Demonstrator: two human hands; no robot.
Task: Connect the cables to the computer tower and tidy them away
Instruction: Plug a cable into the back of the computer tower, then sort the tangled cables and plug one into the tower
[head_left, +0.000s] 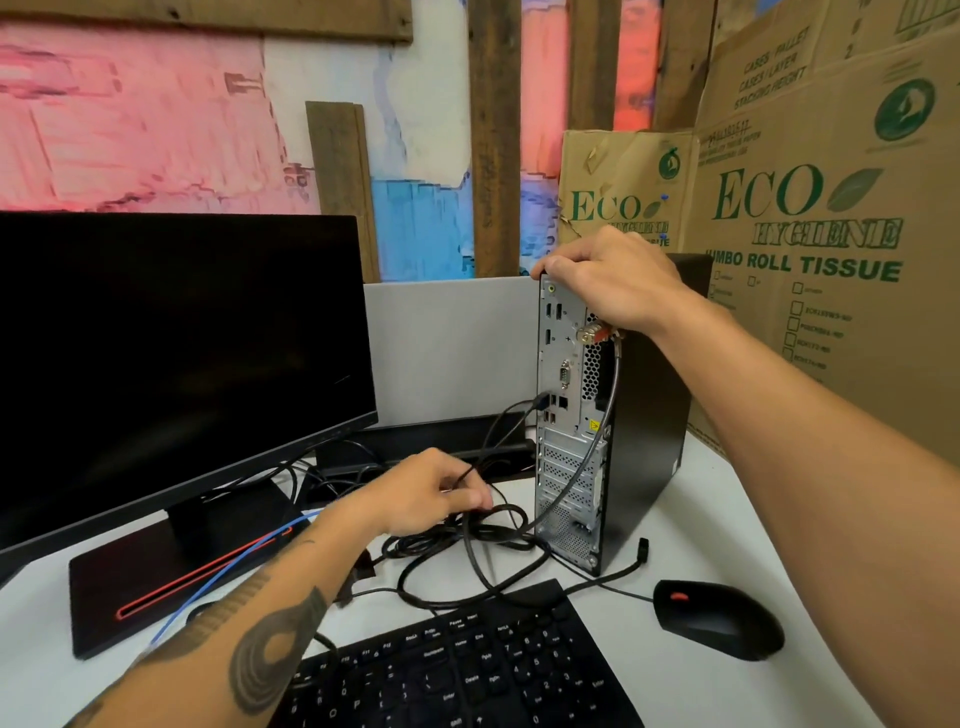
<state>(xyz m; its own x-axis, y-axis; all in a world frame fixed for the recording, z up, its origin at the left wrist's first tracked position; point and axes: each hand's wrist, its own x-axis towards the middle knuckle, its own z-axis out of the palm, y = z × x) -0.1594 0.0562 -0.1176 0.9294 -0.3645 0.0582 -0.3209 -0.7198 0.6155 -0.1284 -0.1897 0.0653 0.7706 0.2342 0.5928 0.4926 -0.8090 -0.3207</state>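
Note:
A slim black computer tower (644, 415) stands upright on the white desk, its metal rear panel (569, 395) turned toward me. My right hand (613, 280) grips the tower's top rear corner. A black plug (540, 401) sits in a port midway down the panel. A grey security cable (602, 415) hangs from a lock on the panel. My left hand (436, 491) pinches a thin black cable amid a tangle of black cables (483, 545) on the desk left of the tower. One loose black plug (643, 548) lies by the tower's base.
A black monitor (171, 353) on a red-trimmed stand fills the left. A black keyboard (457, 665) lies at the front and a black mouse (719, 618) at the right. Cardboard boxes (810, 218) stand behind the tower. A blue cable (223, 577) crosses the monitor base.

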